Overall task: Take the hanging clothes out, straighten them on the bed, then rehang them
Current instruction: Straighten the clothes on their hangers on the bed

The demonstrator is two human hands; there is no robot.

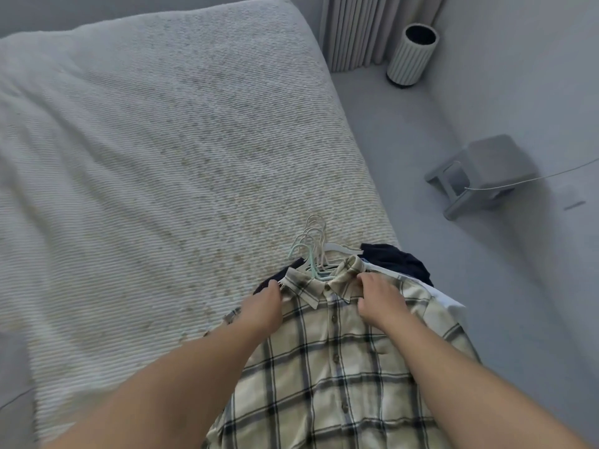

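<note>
A cream plaid shirt point(330, 361) lies on top of a stack of clothes at the near right corner of the bed point(155, 150). Several pale hanger hooks point(312, 244) stick out beyond its collar. A dark navy garment point(398, 259) and a white one point(444, 299) show underneath. My left hand point(264, 307) grips the shirt's left shoulder by the collar. My right hand point(381, 301) grips the right shoulder, fingers curled into the fabric.
The bed's textured white cover stretches away to the left and back. On the grey floor to the right stand a ribbed white cylinder bin point(411, 55) and a small grey stool point(483, 173); a thin cord point(531, 179) crosses it. Curtains point(366, 30) hang at the back.
</note>
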